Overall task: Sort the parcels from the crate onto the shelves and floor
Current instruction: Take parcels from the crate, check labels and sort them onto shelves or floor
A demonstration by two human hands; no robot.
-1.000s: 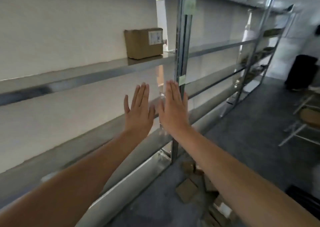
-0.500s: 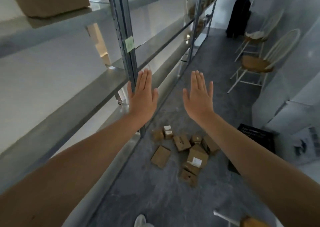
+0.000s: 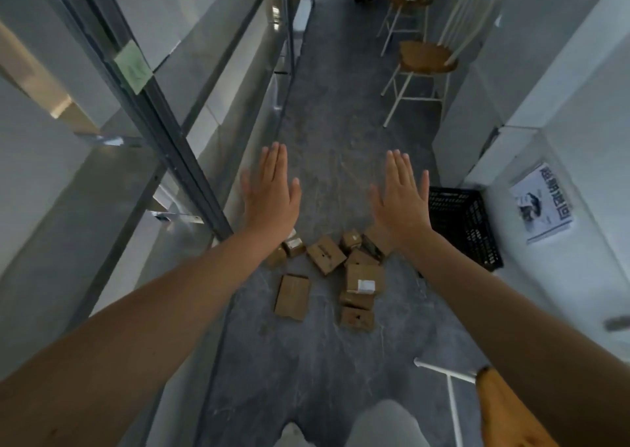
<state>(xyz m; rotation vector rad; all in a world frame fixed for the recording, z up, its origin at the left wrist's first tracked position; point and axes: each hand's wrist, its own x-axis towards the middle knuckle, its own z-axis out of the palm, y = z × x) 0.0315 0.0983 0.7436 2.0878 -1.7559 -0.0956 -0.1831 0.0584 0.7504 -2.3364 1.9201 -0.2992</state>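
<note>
Grey floor [image 3: 327, 133] forms a narrow aisle between the shelves [image 3: 182, 160] along the left and a white wall on the right, with open room ahead up to a chair [image 3: 426, 58]. Brown parcels [image 3: 325, 254] lie scattered mid-aisle, near the black crate [image 3: 467, 228] at the right wall. The left hand [image 3: 272, 198] and right hand [image 3: 400, 201] hover apart above them, fingers straight, holding nothing.

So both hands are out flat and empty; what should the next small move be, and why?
Probably lower the left hand toward the flat parcel on the floor: it and the right hand hold nothing, and that parcel lies apart from the pile, unobstructed.
</note>
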